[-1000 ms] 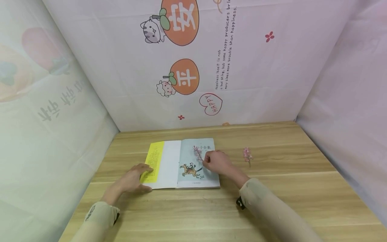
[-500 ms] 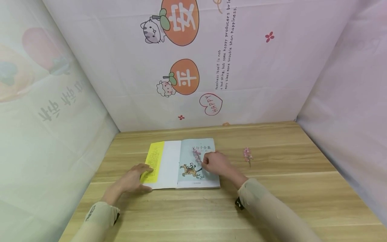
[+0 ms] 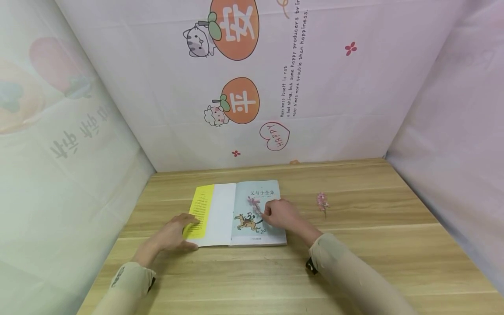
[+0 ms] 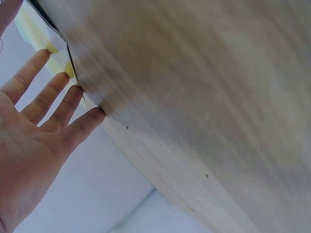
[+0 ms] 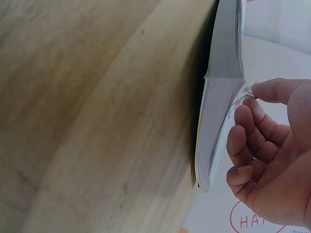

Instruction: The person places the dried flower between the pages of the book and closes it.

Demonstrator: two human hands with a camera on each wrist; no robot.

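Observation:
An open book (image 3: 222,212) lies on the table, its yellow cover flap (image 3: 203,203) spread to the left and a pale blue title page (image 3: 244,192) on the right. My left hand (image 3: 171,234) rests with extended fingers on the flap's left edge; in the left wrist view its fingertips (image 4: 51,48) meet that edge. Over the title page, my right hand (image 3: 283,214) pinches the stem of a pink flower sprig (image 3: 253,202) between thumb and forefinger. The right wrist view shows the other fingers curled beside the thick page block (image 5: 221,107), the sprig mostly hidden there.
A second pink flower sprig (image 3: 322,200) lies on the wooden table (image 3: 354,245), right of the book. Printed white cloth (image 3: 334,109) hangs behind the table's back edge, with more white cloth at both sides.
The sprig in my right hand has shifted slightly down and left over the page, uncovering the printed title. My left hand and the book stay in place.

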